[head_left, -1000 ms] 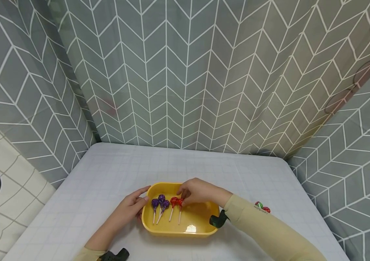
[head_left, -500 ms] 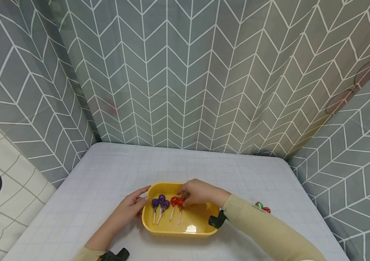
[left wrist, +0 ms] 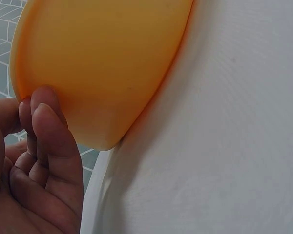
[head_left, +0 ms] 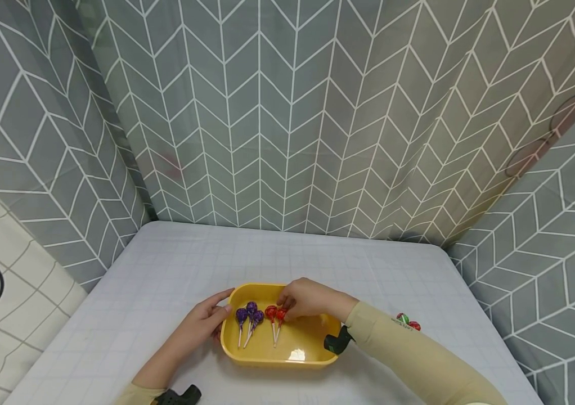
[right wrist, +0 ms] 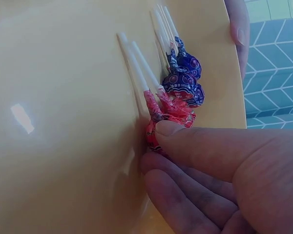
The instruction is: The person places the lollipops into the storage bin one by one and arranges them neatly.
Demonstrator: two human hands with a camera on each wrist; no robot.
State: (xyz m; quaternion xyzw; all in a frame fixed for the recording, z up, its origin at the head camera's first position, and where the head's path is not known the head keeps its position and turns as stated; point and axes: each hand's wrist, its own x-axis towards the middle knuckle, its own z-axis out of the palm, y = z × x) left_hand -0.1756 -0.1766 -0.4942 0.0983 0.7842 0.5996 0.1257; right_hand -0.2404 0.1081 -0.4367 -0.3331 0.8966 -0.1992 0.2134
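A yellow tray [head_left: 308, 340] holds three purple-wrapped lollipops [head_left: 241, 316] at its left and two red-wrapped lollipops [head_left: 270, 313] beside them. My left hand [head_left: 198, 322] grips the tray's left end, thumb at the rim; the left wrist view has its fingertips [left wrist: 46, 114] against the tray wall. Inside the tray, my right hand [head_left: 313, 298] pinches the head of the right-hand red lollipop [right wrist: 153, 132] between thumb and fingers. The other red lollipop [right wrist: 183, 113] lies close alongside. Both white sticks point toward the tray's near side, their ends close together.
Beyond the right forearm, red and green wrapped lollipops [head_left: 403, 318] lie on the white-covered table [head_left: 191, 253], partly hidden by the sleeve. Patterned grey curtains [head_left: 277, 140] enclose the table's back and sides. Dark wrist cameras [head_left: 338, 340] sit on both arms.
The lower stick end of the left red lollipop has swung right, and the pinched one's has shifted slightly left, so the sticks now nearly meet. The left hand and tray stay still.
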